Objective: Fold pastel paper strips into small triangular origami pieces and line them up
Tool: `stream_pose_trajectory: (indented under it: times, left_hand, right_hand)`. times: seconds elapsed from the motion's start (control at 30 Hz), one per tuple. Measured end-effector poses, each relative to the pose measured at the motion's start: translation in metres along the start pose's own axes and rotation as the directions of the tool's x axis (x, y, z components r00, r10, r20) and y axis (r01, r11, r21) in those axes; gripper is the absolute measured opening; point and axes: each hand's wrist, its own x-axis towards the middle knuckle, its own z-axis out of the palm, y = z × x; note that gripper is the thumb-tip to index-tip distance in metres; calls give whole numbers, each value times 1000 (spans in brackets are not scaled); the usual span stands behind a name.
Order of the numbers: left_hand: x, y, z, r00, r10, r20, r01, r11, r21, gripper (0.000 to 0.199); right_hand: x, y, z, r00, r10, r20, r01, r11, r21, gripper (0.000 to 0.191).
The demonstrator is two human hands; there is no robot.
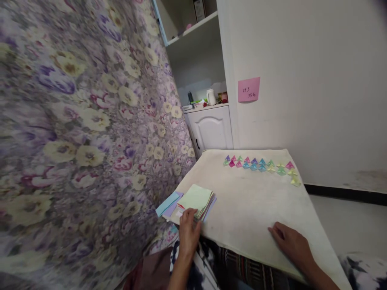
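At the table's near left edge, my left hand (189, 231) is closed on the near corner of a stack of square coloured paper (196, 196), fingers on top and thumb by the edge. Pale green is the top sheet; red, brown and purple edges show beneath. How many sheets my fingers hold cannot be seen. My right hand (292, 243) rests on the right part of the table, fingers curled in loosely, with nothing visible in them. Left of the stack lie a blue folded paper strip (167, 204) and purple paper (174, 207).
Several small folded paper pieces (254, 164) in many colours line the far side of the cream-covered table (242, 201). A flowered curtain (121, 133) hangs close on the left. Behind stand a white cabinet (211, 127) and a wall with a pink note (248, 89).
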Motion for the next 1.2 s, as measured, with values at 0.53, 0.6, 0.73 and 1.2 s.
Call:
stream_pose_trajectory:
  times: [0.53, 0.6, 0.73, 1.2]
  left_hand:
    - [28, -15, -6, 987, 21, 159, -62, 965, 255, 31]
    - [29, -16, -9, 985, 33, 171, -77, 962, 261, 31]
    - [32, -18, -13, 980, 61, 187, -109, 959, 262, 32]
    - [36, -20, -12, 973, 89, 211, -129, 975, 183, 29]
  right_hand:
    - [1, -2, -5, 1000, 23, 16, -23, 1000, 9, 36]
    - [1, -2, -6, 1000, 23, 19, -23, 1000, 2, 36]
    - [0, -2, -6, 1000, 19, 10, -19, 1000, 1, 36]
    - [0, 0, -3, 1000, 12, 8, -13, 1000, 12, 36]
